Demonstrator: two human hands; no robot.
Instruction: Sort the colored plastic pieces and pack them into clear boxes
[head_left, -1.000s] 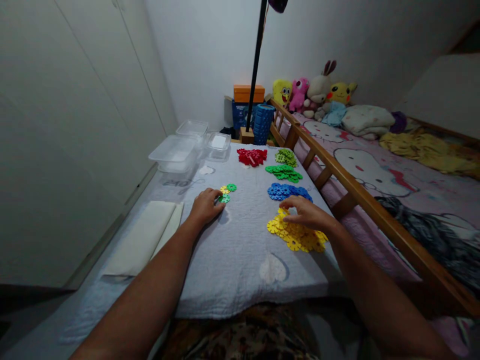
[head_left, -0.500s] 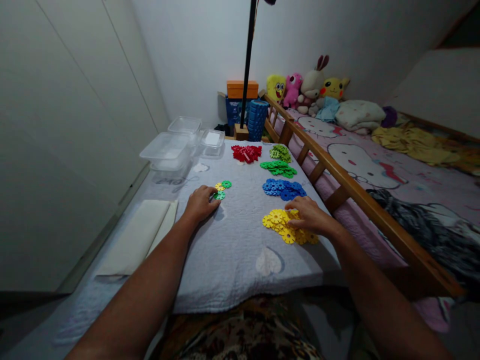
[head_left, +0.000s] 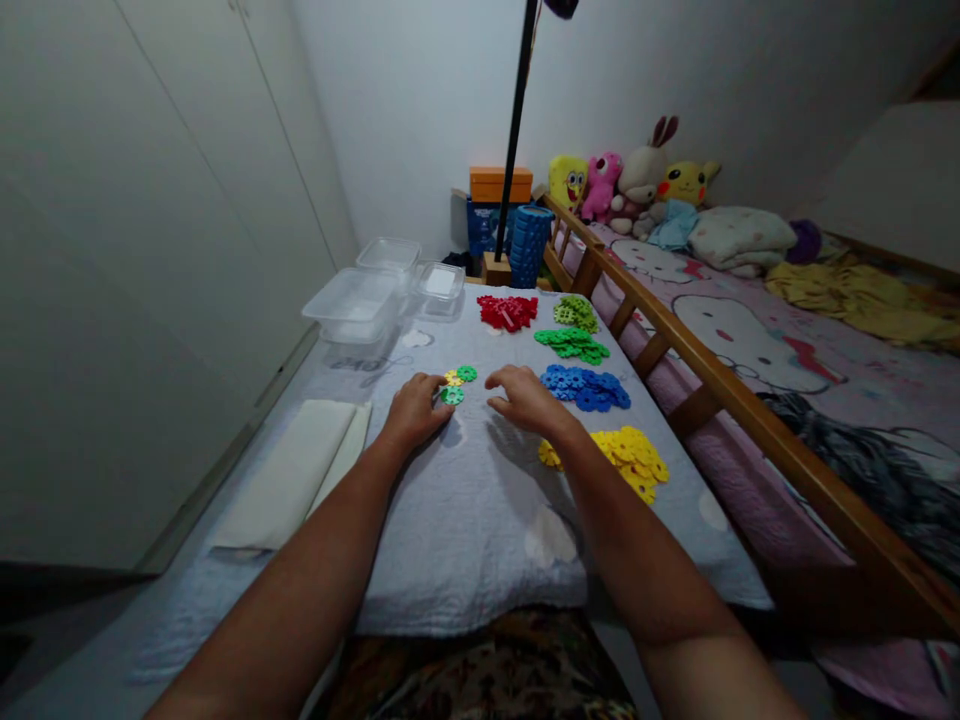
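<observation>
A small group of flower-shaped plastic discs, yellow and green (head_left: 452, 395), is at the middle of the cloth-covered table (head_left: 450, 540). My left hand (head_left: 415, 410) rests there, thumb and forefinger closed about the near green disc. To the right of the group hovers my right hand (head_left: 525, 400), its thumb and fingers apart, with no disc visible between them. Loose notched discs lie in piles by colour on the right: yellow (head_left: 630, 460), partly behind my right forearm, blue (head_left: 589, 387), green (head_left: 574, 345) and light green (head_left: 576, 313). A red pile (head_left: 508, 312) sits farther back.
Clear plastic containers (head_left: 352, 300) stand at the back left. A folded cream cloth (head_left: 289, 475) lies left of my left forearm. A wooden bed rail (head_left: 705, 375) runs along the right edge, and a black pole (head_left: 515, 130) rises behind the table.
My right hand has left the yellow pile and moved left, close to the small disc group. My left hand stays at that group. The view has shifted slightly.
</observation>
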